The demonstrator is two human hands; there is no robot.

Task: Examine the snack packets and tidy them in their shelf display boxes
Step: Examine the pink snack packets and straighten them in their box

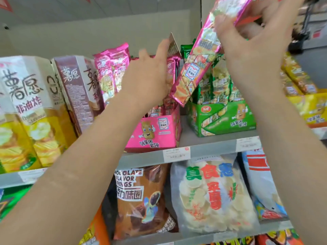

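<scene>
R hand (247, 43): fingers (221, 27) curled round the upper part of a pink snack packet (198, 64), pinching it. Packet is raised & tilted, top toward 1 o'clock, bottom end at 7 o'clock, over the gap btwn pink display box (155, 133) & green display box (223, 119).

L hand (148, 75): fingers nearly straight, gripping nothing, up by the pink packets (113, 71) standing in the pink box, at 9 o'clock from the held packet.

Green packets (219, 82) stand upright in the green box.

Shelf (212, 147) price tag (176, 153) reads "2.50". Brown bag (141, 200) at 6 o'clock: "CHOCOLATE FLAVOR RINGS". Tall boxes (31, 103) at 9 o'clock: "薯愿".
</scene>
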